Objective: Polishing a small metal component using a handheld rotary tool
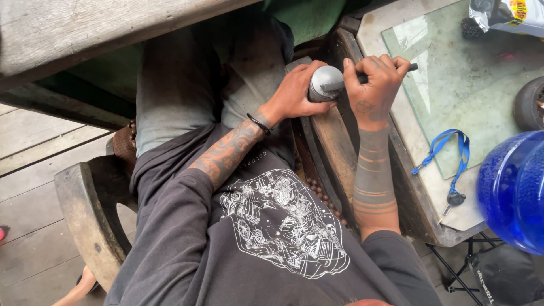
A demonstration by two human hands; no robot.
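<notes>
1. The left hand [294, 93] is closed around a small grey rounded object [325, 83], holding it at the wooden edge of the bench [340, 141].
2. The right hand [377, 85] grips a dark pen-like tool [362, 78], its tip on the grey object.
3. A blue lanyard with keys [447, 164] lies on the bench's glass top [470, 85], beside a blue water jug [513, 190].

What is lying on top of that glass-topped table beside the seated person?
On the glass table: a blue lanyard with a key, a crinkled bag and a dark wheel. The blue jug covers the near corner.
</notes>
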